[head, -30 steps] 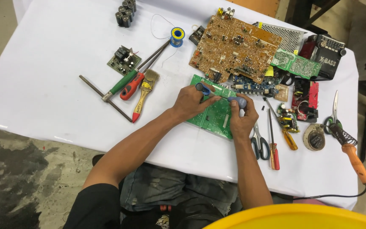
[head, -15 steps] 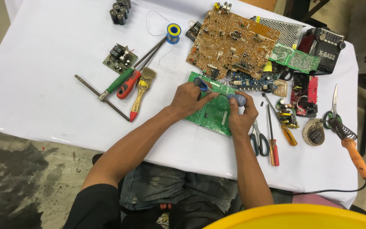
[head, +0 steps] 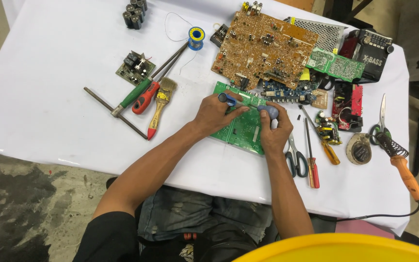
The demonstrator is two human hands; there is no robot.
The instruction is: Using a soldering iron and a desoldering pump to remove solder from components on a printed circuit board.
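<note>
Head view: the left hand (head: 217,112) lies on a green circuit board (head: 241,127) near the front middle of the white table (head: 49,87), its fingers closed around the blue tip end of a tool (head: 227,99), while the right hand (head: 273,130) is wrapped shut on that tool's rounded blue handle (head: 268,112). I judge the step in hand to be working a spot on the board's upper half; the next move likely calls for steady pressure with the board pinned flat. The tool's long axis runs roughly left to right, tip toward the left hand. Scissors (head: 296,159) and a red screwdriver (head: 312,162) lie just right of the board
</note>
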